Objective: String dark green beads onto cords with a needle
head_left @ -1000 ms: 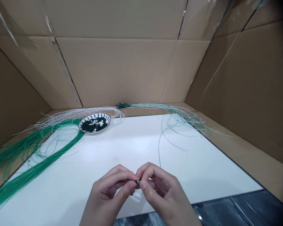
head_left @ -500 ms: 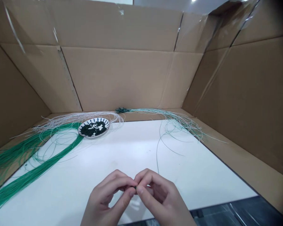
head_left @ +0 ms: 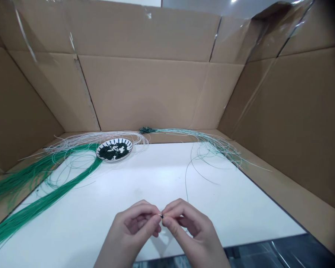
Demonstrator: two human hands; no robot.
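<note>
My left hand [head_left: 139, 227] and my right hand [head_left: 188, 227] meet fingertip to fingertip, low above the white board. Between thumb and index finger, my right hand pinches a tiny dark piece [head_left: 162, 216]; its exact kind is too small to make out. A short, thin pale strand [head_left: 159, 214] runs from that piece into the closed thumb and index finger of my left hand. Behind my right hand, a thin green cord [head_left: 186, 182] curves up across the board; whether it joins the piece is hidden.
A striped plate [head_left: 97, 153] holds many tiny dark pieces [head_left: 111, 152]. Bundles of green cord [head_left: 44, 203] and white cord [head_left: 80, 140] lie left. Along the back, a pale-green bundle [head_left: 190, 132] has dark ends [head_left: 146, 130]. Cardboard walls [head_left: 147, 93] surround the white board [head_left: 153, 171].
My fingertips have risen slightly, and the pale strand now shows beside the dark piece. My left fingers have shifted their pinch. The whole view has moved slightly.
</note>
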